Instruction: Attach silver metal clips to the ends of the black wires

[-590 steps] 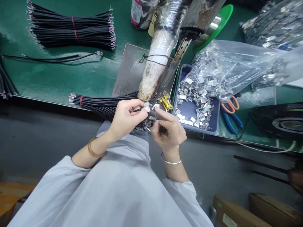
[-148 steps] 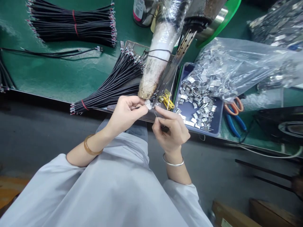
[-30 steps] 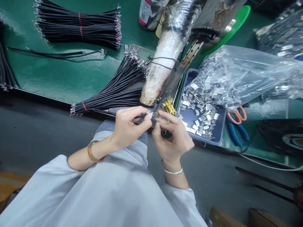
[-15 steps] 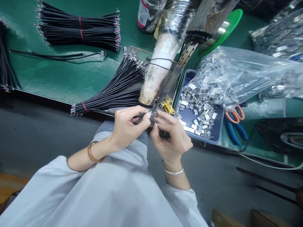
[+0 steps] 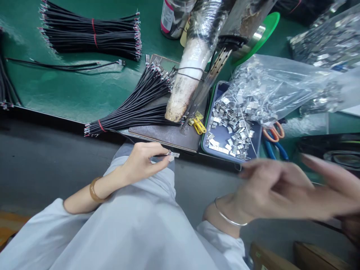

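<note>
The small silver metal connector (image 5: 176,154) sits pinched in the left hand (image 5: 143,159), lowered from the dark metal rod (image 5: 207,79) ahead. The right hand (image 5: 281,191) has swung outward, blurred, grip untellable; work there seems paused. Glossy green tabletop (image 5: 70,88) beyond both; grey floor (image 5: 194,183) beneath.

Along the front edge of the desk (image 5: 56,93), a board (image 5: 168,138) (a cable bundle (image 5: 126,111) lies partly on it) sits left of a tray (image 5: 221,131).
</note>
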`<state>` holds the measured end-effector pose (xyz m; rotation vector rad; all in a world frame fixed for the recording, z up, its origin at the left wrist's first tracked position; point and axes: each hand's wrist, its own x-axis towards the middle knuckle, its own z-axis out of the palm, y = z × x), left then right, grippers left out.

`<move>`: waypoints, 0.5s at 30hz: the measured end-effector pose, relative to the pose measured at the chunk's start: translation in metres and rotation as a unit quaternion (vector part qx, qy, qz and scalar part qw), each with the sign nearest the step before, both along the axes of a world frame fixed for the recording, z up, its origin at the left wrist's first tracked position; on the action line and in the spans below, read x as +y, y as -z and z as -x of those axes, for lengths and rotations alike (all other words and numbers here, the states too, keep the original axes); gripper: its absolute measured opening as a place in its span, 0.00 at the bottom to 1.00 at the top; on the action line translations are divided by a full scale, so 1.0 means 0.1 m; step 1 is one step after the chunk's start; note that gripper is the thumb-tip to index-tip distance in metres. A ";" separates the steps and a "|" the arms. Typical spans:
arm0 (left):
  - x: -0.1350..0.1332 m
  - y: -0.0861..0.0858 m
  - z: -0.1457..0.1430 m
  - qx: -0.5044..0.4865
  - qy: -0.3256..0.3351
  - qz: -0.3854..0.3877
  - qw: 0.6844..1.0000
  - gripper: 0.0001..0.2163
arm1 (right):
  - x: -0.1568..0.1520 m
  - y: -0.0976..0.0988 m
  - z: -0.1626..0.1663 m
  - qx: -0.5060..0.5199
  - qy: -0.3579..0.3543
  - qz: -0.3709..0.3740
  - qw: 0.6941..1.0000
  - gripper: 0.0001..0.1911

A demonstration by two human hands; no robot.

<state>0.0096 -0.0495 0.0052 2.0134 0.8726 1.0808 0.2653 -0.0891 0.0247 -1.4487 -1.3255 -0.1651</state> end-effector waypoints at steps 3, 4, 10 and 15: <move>0.01 0.03 0.06 -0.030 -0.046 -0.008 0.998 0.06 | 0.18 0.00 -0.10 -0.093 0.034 0.089 0.991 0.08; 0.04 0.03 0.06 -0.032 -0.070 -0.021 0.997 0.07 | 0.24 0.02 -0.15 -0.119 0.037 0.128 0.984 0.10; 0.45 0.12 -0.06 0.125 -0.174 -0.202 0.956 0.09 | 0.59 0.13 -0.45 -0.219 0.017 0.231 0.948 0.14; 0.54 0.18 -0.07 0.163 -0.115 -0.243 0.949 0.13 | 0.71 -0.01 -0.45 -0.162 -0.055 0.356 0.919 0.11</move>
